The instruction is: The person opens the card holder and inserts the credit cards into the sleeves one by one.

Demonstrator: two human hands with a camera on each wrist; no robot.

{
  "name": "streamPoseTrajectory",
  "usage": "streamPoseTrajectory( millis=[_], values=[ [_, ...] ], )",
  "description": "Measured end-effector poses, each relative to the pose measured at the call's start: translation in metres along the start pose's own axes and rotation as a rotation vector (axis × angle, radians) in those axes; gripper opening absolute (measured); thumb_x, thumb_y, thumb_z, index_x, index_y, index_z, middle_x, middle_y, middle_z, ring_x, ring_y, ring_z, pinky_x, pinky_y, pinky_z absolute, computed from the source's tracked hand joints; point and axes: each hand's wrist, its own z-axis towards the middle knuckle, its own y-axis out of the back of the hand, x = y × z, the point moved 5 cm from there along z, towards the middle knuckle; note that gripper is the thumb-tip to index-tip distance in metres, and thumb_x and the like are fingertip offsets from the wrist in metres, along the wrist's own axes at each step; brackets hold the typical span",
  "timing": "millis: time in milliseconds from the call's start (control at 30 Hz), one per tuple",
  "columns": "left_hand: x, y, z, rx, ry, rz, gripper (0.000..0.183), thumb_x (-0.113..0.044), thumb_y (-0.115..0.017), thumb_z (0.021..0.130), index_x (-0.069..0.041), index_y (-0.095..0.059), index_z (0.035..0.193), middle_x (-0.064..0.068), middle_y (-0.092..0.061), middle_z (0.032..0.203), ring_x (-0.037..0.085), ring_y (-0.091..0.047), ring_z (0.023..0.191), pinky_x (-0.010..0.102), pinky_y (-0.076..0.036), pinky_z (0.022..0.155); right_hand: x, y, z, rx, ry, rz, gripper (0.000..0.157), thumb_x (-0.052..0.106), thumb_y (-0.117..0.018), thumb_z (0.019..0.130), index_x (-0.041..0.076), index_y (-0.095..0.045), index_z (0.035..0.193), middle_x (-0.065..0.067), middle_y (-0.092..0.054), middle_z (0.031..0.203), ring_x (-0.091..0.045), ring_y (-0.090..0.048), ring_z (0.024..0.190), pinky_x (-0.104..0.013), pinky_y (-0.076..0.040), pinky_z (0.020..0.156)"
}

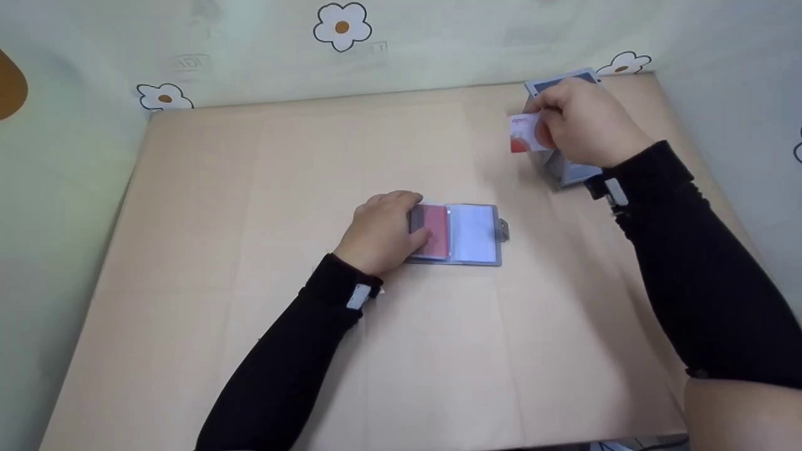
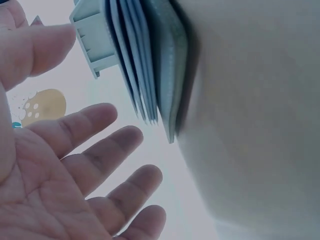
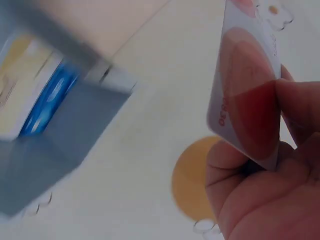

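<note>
A small card holder [image 1: 475, 235] lies spread on the table, with a pink card [image 1: 435, 232] behind its left sleeve and a pale sleeve on the right. My left hand [image 1: 383, 232] is at its left side, the thumb over the pink card. In the left wrist view that hand's fingers [image 2: 107, 155] are extended and spread beside the holder's stacked sleeves [image 2: 135, 65]. My right hand [image 1: 586, 122] pinches a white and red card [image 1: 525, 133] between thumb and fingers. It is raised beside a grey box [image 1: 579, 174], partly hidden behind the hand.
Inside the box, the right wrist view shows a blue and pale yellow item [image 3: 42, 110]. A brown table [image 1: 263, 188] meets pale curtain-like walls [image 1: 438, 37] printed with flowers at the back and sides. Cables [image 1: 664, 445] show past the front right edge.
</note>
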Motion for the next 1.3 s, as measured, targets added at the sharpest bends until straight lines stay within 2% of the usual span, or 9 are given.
streamPoseTrajectory(
  millis=[100, 333, 500, 600, 833, 1033, 1200, 1300],
  values=[
    [-0.001, 0.002, 0.0, -0.017, 0.012, -0.027, 0.061, -0.039, -0.069, 0.1, -0.012, -0.055, 0.152, 0.007, -0.057, 0.156, 0.029, -0.048, 0.148, 0.051, -0.034, 0.125, 0.019, -0.016, -0.003, 0.03, 0.062, 0.055, 0.032, 0.004, -0.046, 0.109, 0.002, -0.074, 0.123, -0.017, -0.065, 0.127, -0.03, -0.058, 0.11, -0.044, -0.054, 0.091],
    [-0.003, 0.006, 0.002, -0.056, 0.029, -0.088, 0.058, -0.037, -0.068, 0.101, -0.013, -0.055, 0.153, 0.006, -0.06, 0.153, 0.027, -0.053, 0.144, 0.051, -0.037, 0.122, 0.043, -0.048, -0.004, 0.107, 0.16, 0.092, 0.03, 0.0, -0.049, 0.106, 0.004, -0.076, 0.119, -0.015, -0.068, 0.114, -0.027, -0.061, 0.101, -0.04, -0.054, 0.085],
    [-0.003, 0.008, 0.002, -0.095, 0.009, -0.136, 0.056, -0.036, -0.068, 0.102, -0.012, -0.056, 0.151, 0.006, -0.067, 0.142, 0.026, -0.06, 0.135, 0.049, -0.043, 0.118, 0.052, -0.071, -0.003, 0.18, 0.2, 0.125, 0.028, 0.0, -0.051, 0.105, 0.005, -0.075, 0.12, -0.013, -0.071, 0.114, -0.026, -0.062, 0.102, -0.04, -0.053, 0.089],
    [-0.004, 0.009, 0.002, -0.123, -0.014, -0.168, 0.052, -0.035, -0.067, 0.103, -0.012, -0.058, 0.149, 0.005, -0.071, 0.135, 0.024, -0.063, 0.13, 0.045, -0.046, 0.115, 0.059, -0.085, -0.006, 0.225, 0.221, 0.16, 0.027, 0.002, -0.053, 0.105, 0.006, -0.073, 0.123, -0.012, -0.07, 0.108, -0.025, -0.062, 0.097, -0.039, -0.051, 0.087],
    [-0.005, 0.009, 0.002, -0.159, -0.061, -0.241, 0.031, -0.027, -0.065, 0.104, -0.011, -0.072, 0.131, 0.0, -0.078, 0.109, 0.016, -0.07, 0.1, 0.038, -0.055, 0.096, 0.075, -0.108, -0.012, 0.275, 0.267, 0.233, 0.027, 0.002, -0.054, 0.102, 0.004, -0.067, 0.125, -0.005, -0.064, 0.088, -0.02, -0.061, 0.083, -0.036, -0.05, 0.086],
    [-0.005, 0.011, 0.002, -0.172, -0.056, -0.268, 0.017, -0.023, -0.066, 0.105, -0.012, -0.076, 0.114, -0.001, -0.077, 0.098, 0.013, -0.07, 0.085, 0.034, -0.056, 0.085, 0.076, -0.113, -0.013, 0.259, 0.24, 0.315, 0.023, 0.004, -0.057, 0.103, 0.004, -0.064, 0.126, -0.005, -0.065, 0.091, -0.018, -0.062, 0.083, -0.033, -0.05, 0.082],
    [-0.002, 0.014, 0.001, -0.205, -0.015, -0.339, 0.014, -0.021, -0.065, 0.105, -0.011, -0.075, 0.11, 0.001, -0.074, 0.095, 0.013, -0.066, 0.081, 0.031, -0.054, 0.077, 0.062, -0.109, -0.013, 0.168, 0.167, 0.401, 0.022, 0.013, -0.068, 0.102, 0.004, -0.064, 0.123, -0.008, -0.07, 0.097, -0.017, -0.063, 0.087, -0.027, -0.049, 0.079],
    [0.0, 0.016, 0.001, -0.235, 0.023, -0.404, 0.013, -0.02, -0.065, 0.105, -0.011, -0.073, 0.11, 0.002, -0.071, 0.094, 0.015, -0.063, 0.083, 0.03, -0.053, 0.075, 0.05, -0.108, -0.012, 0.14, 0.108, 0.454, 0.019, 0.014, -0.072, 0.1, 0.005, -0.066, 0.116, -0.007, -0.071, 0.094, -0.015, -0.062, 0.085, -0.025, -0.048, 0.075]
  ],
)
